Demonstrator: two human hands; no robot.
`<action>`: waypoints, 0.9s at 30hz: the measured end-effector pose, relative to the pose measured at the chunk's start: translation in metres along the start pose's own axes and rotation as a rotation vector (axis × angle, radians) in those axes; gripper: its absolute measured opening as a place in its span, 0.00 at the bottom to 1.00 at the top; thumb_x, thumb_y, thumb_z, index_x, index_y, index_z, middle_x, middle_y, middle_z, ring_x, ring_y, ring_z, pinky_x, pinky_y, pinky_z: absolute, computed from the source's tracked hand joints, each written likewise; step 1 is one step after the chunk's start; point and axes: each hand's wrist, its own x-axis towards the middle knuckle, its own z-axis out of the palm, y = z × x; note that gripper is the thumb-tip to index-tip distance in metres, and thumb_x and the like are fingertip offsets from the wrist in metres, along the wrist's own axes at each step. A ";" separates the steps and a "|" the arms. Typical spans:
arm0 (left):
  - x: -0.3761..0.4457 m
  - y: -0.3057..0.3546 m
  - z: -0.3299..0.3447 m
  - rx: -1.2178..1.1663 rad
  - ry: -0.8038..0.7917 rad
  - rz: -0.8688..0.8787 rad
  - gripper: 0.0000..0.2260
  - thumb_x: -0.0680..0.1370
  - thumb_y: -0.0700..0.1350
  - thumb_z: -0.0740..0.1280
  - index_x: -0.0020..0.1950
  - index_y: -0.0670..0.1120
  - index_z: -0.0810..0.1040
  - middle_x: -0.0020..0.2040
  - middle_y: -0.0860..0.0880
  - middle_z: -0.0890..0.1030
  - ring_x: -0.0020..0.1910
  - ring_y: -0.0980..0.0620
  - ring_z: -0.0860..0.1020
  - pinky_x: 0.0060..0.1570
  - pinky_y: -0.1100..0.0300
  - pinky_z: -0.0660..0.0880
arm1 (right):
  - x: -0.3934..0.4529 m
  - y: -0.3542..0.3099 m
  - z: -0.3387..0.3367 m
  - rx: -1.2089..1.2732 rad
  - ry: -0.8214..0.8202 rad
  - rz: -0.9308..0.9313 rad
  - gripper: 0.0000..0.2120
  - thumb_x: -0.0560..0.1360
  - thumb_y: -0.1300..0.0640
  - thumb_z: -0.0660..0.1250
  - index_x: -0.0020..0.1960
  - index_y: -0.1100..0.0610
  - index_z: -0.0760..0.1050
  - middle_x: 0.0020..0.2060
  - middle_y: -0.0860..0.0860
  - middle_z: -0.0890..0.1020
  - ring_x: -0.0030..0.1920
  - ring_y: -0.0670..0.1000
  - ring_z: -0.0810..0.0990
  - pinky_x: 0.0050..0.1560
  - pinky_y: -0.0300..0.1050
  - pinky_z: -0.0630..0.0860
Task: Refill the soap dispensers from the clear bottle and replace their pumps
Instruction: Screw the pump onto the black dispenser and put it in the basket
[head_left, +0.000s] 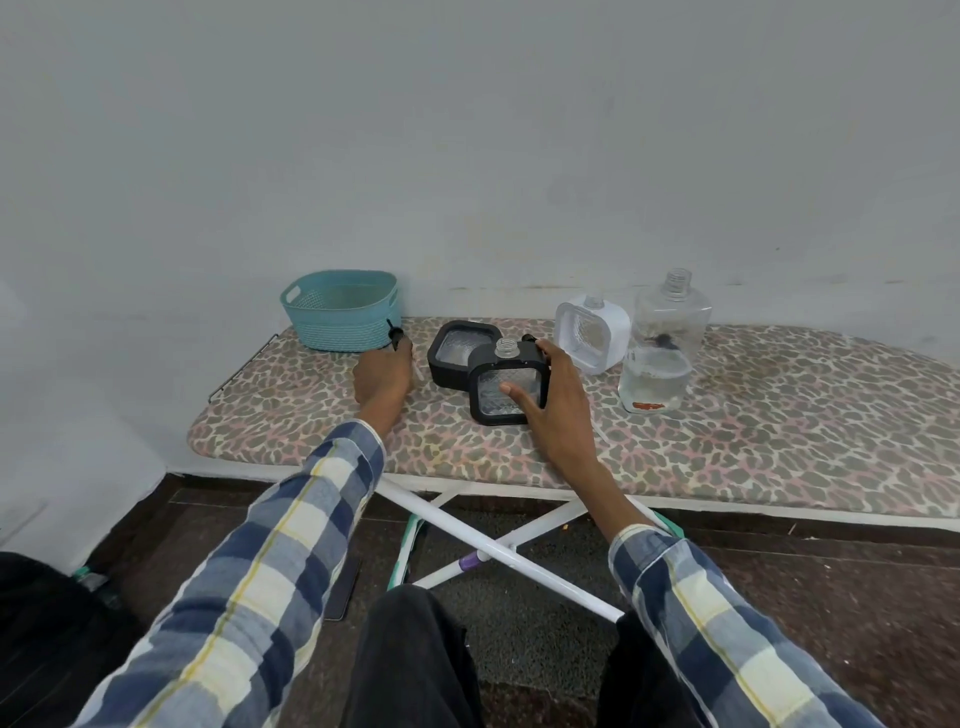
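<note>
On the leopard-print ironing board (779, 447), my right hand (550, 400) grips a black square soap dispenser (506, 387) with an open clear neck, thumb on its front and fingers round its right side. A second black dispenser (454, 351) lies just behind it. My left hand (382, 376) holds a black pump (395, 338) whose nozzle sticks up above my fingers. To the right stands a white dispenser (592, 332) without a pump, and beside it the tall clear bottle (662, 348), uncapped, with a little clear liquid at its bottom.
A teal plastic basket (340, 309) stands at the board's back left corner, close behind my left hand. The wall runs right behind the board. Below are the board's white crossed legs (498, 545), the dark floor and my knees.
</note>
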 end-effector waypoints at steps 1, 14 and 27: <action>0.001 0.002 0.001 -0.141 0.002 -0.009 0.24 0.85 0.60 0.65 0.46 0.40 0.81 0.50 0.40 0.85 0.52 0.39 0.83 0.53 0.49 0.78 | 0.000 0.000 0.000 -0.001 0.002 -0.002 0.35 0.79 0.35 0.71 0.80 0.47 0.63 0.75 0.48 0.73 0.74 0.51 0.73 0.74 0.49 0.69; -0.061 0.056 0.043 -0.792 -0.150 0.153 0.18 0.90 0.54 0.58 0.46 0.47 0.77 0.41 0.49 0.84 0.39 0.52 0.79 0.44 0.55 0.76 | -0.002 -0.002 0.001 -0.017 0.016 -0.012 0.35 0.79 0.35 0.71 0.79 0.47 0.63 0.73 0.47 0.75 0.71 0.50 0.75 0.70 0.46 0.72; -0.083 0.050 0.045 -0.516 -0.108 0.537 0.16 0.91 0.53 0.57 0.68 0.41 0.72 0.51 0.49 0.83 0.52 0.48 0.85 0.57 0.53 0.80 | 0.000 -0.003 0.000 -0.016 0.026 -0.016 0.36 0.78 0.33 0.71 0.78 0.48 0.65 0.71 0.47 0.76 0.70 0.49 0.76 0.67 0.42 0.70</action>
